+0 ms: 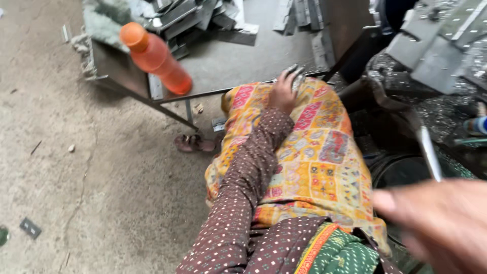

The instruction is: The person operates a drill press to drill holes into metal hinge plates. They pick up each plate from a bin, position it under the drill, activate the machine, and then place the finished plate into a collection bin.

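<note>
Fingers of the left hand (282,94) curl over small grey metal pieces (295,75) at frame centre-top, pinned against the patterned-cloth knee (309,152), apparently to steady them; pieces run up-right toward the metal table (228,63). Right hand (436,223), blurred lower right, pinches a thin pale strip (429,152), long axis near upright, tilted left. Orange bottle (154,57) upper left.

— What can't you make out here?
— The right hand (441,228) is blurred and cut by the bottom and right edges, so its grip on the thin metal strip (429,152) is unclear.
— And the other?
— The left hand (283,94) hides most of the small metal pieces (297,73) under its fingertips. Beyond them, the stacked metal plates (203,15) run off the top edge.
</note>
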